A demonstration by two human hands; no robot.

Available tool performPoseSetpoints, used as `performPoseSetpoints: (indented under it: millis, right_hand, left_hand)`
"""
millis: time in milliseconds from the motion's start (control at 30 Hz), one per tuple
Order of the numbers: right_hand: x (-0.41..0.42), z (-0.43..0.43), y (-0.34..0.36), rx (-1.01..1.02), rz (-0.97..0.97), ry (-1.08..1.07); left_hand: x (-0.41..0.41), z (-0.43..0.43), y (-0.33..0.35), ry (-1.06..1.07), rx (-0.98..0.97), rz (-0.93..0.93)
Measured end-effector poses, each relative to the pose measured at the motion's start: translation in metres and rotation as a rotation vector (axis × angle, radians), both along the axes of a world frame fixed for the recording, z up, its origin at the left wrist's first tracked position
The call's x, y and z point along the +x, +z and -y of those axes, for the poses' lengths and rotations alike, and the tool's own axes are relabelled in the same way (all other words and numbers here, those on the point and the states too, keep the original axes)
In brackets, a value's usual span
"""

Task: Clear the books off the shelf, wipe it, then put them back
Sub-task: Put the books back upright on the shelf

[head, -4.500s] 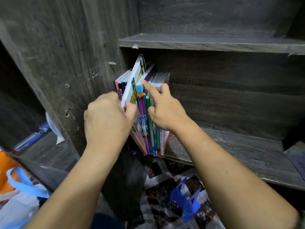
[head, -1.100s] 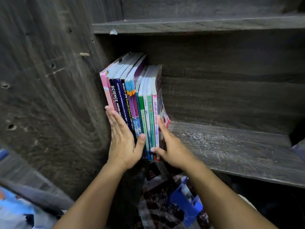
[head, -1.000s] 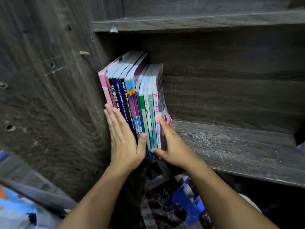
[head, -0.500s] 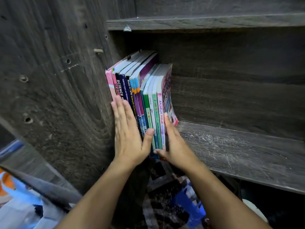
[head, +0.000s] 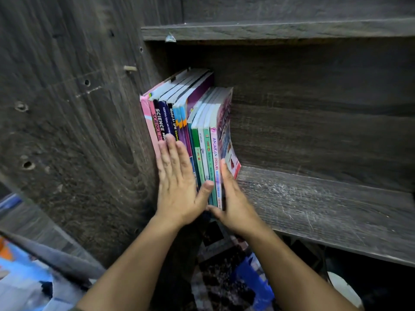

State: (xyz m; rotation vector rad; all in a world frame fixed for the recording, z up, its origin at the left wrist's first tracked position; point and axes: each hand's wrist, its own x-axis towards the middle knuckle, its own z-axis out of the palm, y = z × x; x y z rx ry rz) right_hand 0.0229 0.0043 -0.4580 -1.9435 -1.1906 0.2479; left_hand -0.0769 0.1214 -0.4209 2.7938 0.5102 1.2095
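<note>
books (head: pixel 190 122) with pink, navy, purple, green and white spines stand packed upright at the shelf (head: pixel 314 205) board's left end, against the side panel. left hand (head: pixel 179 187) fingers lie straight and together, flat on the spines; right hand (head: pixel 233 205) fingers, straight too, press the curling outermost cover.

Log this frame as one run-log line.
stage: books back on shelf | left hand: flat on spines, pushing | right hand: flat against rightmost cover | stack: upright at left wall
</note>
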Motion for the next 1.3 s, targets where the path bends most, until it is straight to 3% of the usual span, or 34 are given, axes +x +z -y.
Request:
performPoseSetpoints:
  millis: [200, 433, 633, 767, 900, 1000, 1167, 1233, 1300]
  right_hand:
    - [0.004, 0.004, 0.004, -0.043, -0.014, 0.035]
    - [0.008, 0.008, 0.01, -0.091, -0.059, 0.028]
    - [0.012, 0.011, 0.011, -0.111, -0.062, 0.035]
    - [0.009, 0.009, 0.009, -0.097, -0.042, 0.025]
    - [0.006, 0.01, 0.013, -0.1, -0.042, 0.021]
    - [0.012, 0.022, 0.026, -0.217, 0.023, 0.014]
    - [0.023, 0.074, 0.059, -0.54, 0.363, -0.113]
    - [0.025, 0.106, 0.07, -0.621, 0.369, -0.176]
    - [0.025, 0.144, 0.077, -0.672, 0.325, -0.223]
  left_hand:
    - [-0.01, 0.003, 0.011, -0.017, -0.011, 0.054]
    - [-0.005, -0.021, 0.008, 0.097, 0.151, 0.057]
    - [-0.007, -0.01, 0.008, 0.098, 0.056, 0.07]
    - [-0.005, -0.017, 0.001, 0.144, 0.148, -0.001]
    - [-0.003, -0.012, -0.001, 0.167, 0.117, 0.005]
    - [-0.01, -0.002, 0.003, 0.145, 0.035, 0.03]
    - [-0.014, 0.045, 0.016, 0.108, -0.01, 0.214]
    - [-0.007, 0.075, 0.021, 0.117, -0.061, 0.253]
    - [0.001, 0.108, 0.022, 0.055, -0.151, 0.123]
